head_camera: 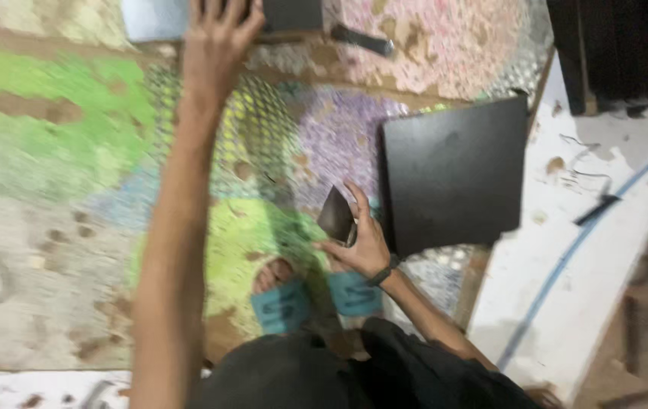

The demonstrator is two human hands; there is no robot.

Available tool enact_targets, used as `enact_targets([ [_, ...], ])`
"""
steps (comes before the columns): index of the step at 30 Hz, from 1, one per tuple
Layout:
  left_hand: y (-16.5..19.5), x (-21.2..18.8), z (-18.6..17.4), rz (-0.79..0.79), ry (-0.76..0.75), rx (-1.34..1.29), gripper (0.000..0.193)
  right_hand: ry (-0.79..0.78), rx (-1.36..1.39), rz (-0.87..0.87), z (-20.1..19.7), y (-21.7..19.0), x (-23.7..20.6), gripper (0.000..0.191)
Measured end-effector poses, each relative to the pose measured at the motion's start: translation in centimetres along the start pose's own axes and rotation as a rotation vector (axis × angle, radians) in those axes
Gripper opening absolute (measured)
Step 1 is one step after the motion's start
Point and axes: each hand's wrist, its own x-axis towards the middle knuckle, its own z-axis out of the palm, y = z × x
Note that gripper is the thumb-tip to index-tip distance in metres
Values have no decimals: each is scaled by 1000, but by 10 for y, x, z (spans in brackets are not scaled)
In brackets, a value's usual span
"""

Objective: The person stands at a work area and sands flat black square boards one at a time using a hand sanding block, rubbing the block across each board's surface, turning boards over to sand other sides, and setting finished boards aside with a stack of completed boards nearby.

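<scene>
While the person squats in teal rubber sandals (282, 304) on a mottled, paint-stained floor (51, 151), the right hand (358, 244) grips a small, flat, dark panel piece (336, 216), just beside a larger matte black square board (456, 174); the left hand (218, 42) reaches, fingers spread, to a blurred dark block (292, 14) at the top edge

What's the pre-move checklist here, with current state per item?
1. Right hand grips the small dark piece: ok, fingers wrap its edge.
2. Left hand has contact with the dark object at the top edge: cannot tell, cut off by the frame.
3. Large black panel lies flat on the floor: ok.
4. Feet in blue sandals are apart from the panel: ok.
5. Loose dark tool out of the left arm's way: ok.
6. View sharp enough: not ok, blurred.
</scene>
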Motion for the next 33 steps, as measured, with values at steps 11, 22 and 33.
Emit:
enact_targets([
  [11, 223, -68, -58, -721, -91, -1311, 46, 866, -661, 381, -212, 91, -43, 92],
  [22, 361, -108, -13, -884, -484, -1918, 88, 426, 1, 398, -305, 46, -97, 44],
  [33, 202, -160, -33, -1, -253, -565, 69, 194, -1171, -314, -208, -155, -98, 68],
])
